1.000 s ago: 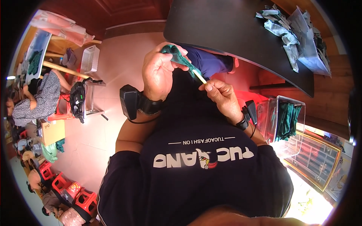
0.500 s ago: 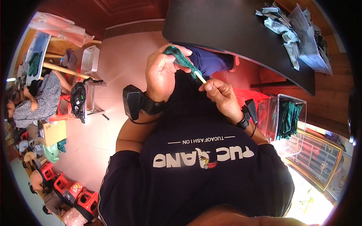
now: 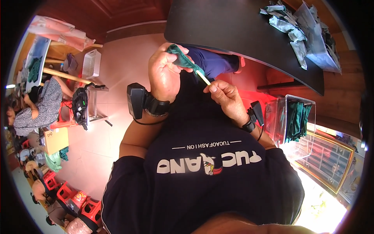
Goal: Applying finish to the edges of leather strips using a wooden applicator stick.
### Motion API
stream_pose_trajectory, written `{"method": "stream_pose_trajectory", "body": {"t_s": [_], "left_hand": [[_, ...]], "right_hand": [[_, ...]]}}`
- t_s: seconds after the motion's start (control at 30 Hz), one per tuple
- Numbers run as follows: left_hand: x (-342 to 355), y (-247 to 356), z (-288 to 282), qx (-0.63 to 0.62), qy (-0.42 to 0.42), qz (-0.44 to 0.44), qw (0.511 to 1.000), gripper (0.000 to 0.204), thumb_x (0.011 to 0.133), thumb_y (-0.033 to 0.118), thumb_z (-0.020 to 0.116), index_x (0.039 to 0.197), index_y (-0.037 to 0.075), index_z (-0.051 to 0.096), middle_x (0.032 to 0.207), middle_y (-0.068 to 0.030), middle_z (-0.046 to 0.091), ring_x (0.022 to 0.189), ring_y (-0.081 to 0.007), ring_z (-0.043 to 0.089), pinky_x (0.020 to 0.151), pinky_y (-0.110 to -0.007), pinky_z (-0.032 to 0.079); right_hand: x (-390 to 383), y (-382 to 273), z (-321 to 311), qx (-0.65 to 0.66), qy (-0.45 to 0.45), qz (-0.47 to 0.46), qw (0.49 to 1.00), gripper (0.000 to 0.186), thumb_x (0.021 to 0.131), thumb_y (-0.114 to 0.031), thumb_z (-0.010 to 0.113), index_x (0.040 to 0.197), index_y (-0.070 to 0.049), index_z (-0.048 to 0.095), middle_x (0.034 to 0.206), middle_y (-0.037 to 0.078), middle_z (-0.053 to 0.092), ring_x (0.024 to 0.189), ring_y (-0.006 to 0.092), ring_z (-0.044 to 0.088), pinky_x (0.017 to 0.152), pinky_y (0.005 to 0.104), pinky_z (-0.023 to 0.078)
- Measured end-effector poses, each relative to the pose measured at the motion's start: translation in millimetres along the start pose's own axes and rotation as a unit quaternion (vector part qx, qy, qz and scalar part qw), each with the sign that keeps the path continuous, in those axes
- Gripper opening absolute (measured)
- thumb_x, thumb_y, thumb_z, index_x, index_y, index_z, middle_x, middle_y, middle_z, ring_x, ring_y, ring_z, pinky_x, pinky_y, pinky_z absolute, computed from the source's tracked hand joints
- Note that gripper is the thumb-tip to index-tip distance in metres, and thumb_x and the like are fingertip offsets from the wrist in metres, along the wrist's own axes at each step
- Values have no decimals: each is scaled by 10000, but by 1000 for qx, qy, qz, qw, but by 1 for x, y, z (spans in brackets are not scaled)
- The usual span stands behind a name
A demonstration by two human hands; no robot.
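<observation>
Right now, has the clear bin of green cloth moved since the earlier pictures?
No: judged against the black table, the clear bin stands where it did.

Left hand (image 3: 164,78) pinching the green fabric (image 3: 181,58) — and here's the right hand (image 3: 229,99) gripping the pale stick (image 3: 203,78), its far tip at the fabric's end — black table (image 3: 230,27) beyond, clear bin (image 3: 276,121) of green pieces (image 3: 298,121) off right.

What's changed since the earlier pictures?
Slightly more of the pale stick shows between the green fabric and right hand than half a second ago. Nothing was released: the left hand still holds the fabric, the right the stick.
</observation>
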State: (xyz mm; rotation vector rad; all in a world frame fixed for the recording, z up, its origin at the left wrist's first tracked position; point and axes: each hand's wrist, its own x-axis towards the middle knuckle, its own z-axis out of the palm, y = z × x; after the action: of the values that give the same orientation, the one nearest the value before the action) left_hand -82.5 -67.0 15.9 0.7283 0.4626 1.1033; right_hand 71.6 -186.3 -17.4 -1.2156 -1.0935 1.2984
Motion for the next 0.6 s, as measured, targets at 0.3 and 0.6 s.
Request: {"method": "stream_pose_trajectory", "body": {"t_s": [0.3,0.6], "left_hand": [[-3,-3,-1,-5,31,17,999,192,763,114,432,858,-22,529,773,-127,584,671,-253,602,587,-343,497],[-2,-8,-2,26,3,16,1000,170,775,114,428,780,-10,544,716,-119,569,637,-246,597,570,-324,493]], "right_hand": [[-1,1,1,-19,5,-7,1000,279,955,-265,492,894,-24,618,573,-85,337,530,23,265,483,196,206],[1,2,2,-51,23,-40,998,261,949,-248,510,903,-20,628,603,-79,385,558,21,298,505,187,245]]}}
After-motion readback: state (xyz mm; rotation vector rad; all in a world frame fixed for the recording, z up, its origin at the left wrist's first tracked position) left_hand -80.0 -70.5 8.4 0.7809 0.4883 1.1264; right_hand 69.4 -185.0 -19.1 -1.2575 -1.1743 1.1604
